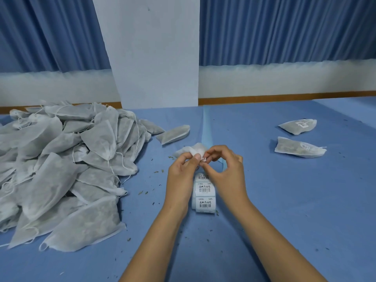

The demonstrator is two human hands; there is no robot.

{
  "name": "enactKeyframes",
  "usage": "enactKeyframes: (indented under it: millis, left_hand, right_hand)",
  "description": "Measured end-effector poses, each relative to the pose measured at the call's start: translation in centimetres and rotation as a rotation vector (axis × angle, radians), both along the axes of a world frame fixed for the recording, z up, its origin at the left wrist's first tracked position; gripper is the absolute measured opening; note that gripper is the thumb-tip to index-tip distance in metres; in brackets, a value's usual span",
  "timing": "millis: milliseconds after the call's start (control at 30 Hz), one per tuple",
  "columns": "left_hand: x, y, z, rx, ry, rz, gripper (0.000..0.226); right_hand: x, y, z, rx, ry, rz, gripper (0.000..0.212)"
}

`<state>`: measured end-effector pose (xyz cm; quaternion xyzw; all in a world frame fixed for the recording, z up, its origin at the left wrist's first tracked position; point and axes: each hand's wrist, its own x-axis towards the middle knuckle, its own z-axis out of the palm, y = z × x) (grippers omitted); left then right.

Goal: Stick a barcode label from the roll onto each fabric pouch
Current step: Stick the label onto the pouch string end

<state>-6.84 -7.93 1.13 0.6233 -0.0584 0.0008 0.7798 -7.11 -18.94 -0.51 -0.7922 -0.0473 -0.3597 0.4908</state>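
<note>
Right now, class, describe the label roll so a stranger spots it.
Find the big pouch pile on the blue table. Right of it, beneath the left hand and right hand, lies the roll. It alone carries several barcode labels.

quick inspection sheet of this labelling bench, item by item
surface: table covered in blue cloth
job's things: label roll lying below the hands; unlabelled pouch pile at left; far labelled pouch and near labelled pouch at right
clutter: herb flakes scattered around the roll
hands: left hand and right hand both pinch the held pouch
cables: nothing seen
surroundings: blue curtains, white pillar
</note>
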Motion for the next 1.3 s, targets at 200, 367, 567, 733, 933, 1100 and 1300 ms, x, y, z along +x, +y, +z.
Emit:
enactKeyframes:
  millis: [200,367,567,733,933,1100,1300]
  left_hand:
    - [0.2,0.3,-0.4,0.005,-0.074,0.045,0.012]
    - [2.1,3.4,-0.6,0.186,-0.056,0.275,0.007]
    - [1.7,3.7,-1.1,0.802,-0.629,0.207,0.029]
    - [1.3,3.2,-1.2,0.615,-0.540,0.025,0.016]
    - [1.8,4.2,-1.1,0.485,-0.434,0.164,0.018]
    - [1.9,5.6,-0.8,0.570,-0.415,0.036,0.021]
    - [1.7,6.5,-0.8,0.388,-0.321,-0.168,0.023]
  right_hand:
    - [0.1,-0.2,0.0,-0.097,-0.064,-0.050,0.012]
    - [0.0,-0.2,-0.4,-0.121,0.058,0.041,0.022]
    - [0.2,0.6,-0.5,-0.230,-0.033,0.062,0.006]
    - [0.3,0.1,0.0,-0.258,-0.106,-0.035,0.004]
    - [0.4,-1.5,0.0,-0.502,-0.178,-0.247,0.003]
    - [0.3,-2.0,0.0,-0.434,-0.172,-0.352,0.004]
    - [0.0,-1.5,0.0,-0.368,-0.219,-0.374,0.004]
